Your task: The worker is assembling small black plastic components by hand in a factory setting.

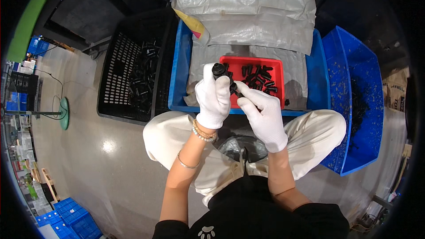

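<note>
Between the gloved left hand and gloved right hand: black part, gripped by the left, pinched by the right's fingertips at its lower end. Just beyond the right hand, red tray of loose black pieces, set within a blue crate, grey sheeting across it. Left of the left hand, black slotted basket, dark parts heaped inside. Right of the right hand, speckled blue bin; contents shadowed, hard to make out. Gloves hide much of the held part; one piece or two, cannot tell. Grey floor left of both hands, one bright reflection; blue crates farther off, cut by the dark rim.
</note>
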